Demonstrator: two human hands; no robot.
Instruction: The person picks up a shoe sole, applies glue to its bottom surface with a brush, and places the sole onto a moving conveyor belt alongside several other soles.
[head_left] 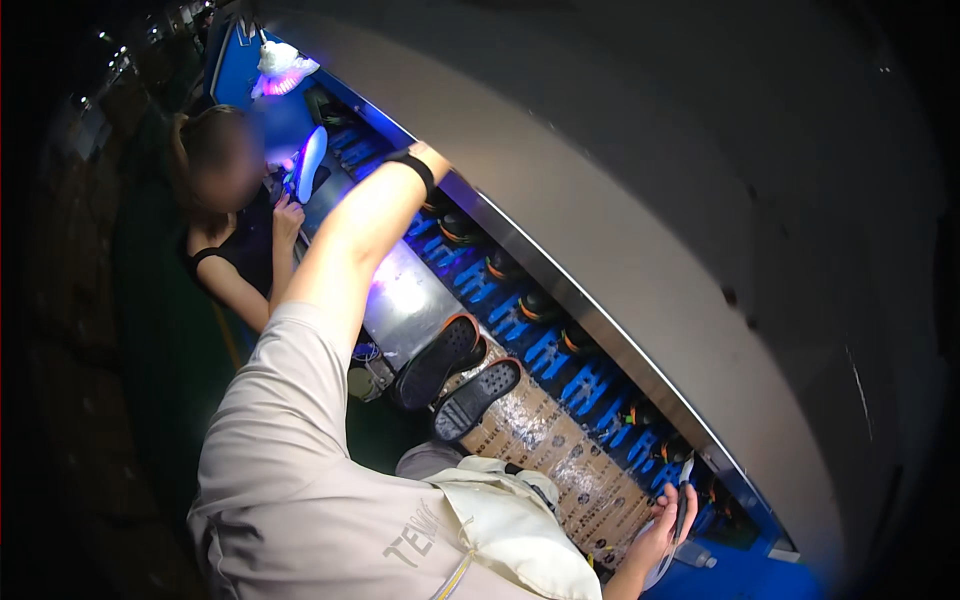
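Note:
My left arm stretches forward, a black band round its wrist. Of my left hand (430,156) only the part near the wrist shows, by the edge of the big grey hood (610,240); its fingers are hidden. At the lower right my right hand (657,530) is closed round a slim tool (684,500) with a dark handle and a pale, pointed tip. Two dark shoe soles with orange edges, the farther sole (438,362) and the nearer sole (478,400), lie on the ledge between my arms. Its near part is covered with taped brown cardboard (560,450).
Under the hood runs a row of blue holders (545,352) with dark shoes (535,305) behind them. At the left a co-worker (235,230) holds a shoe sole (312,165) in violet light. A white lamp (283,70) shines beyond. A clear bottle (697,555) lies by my right hand.

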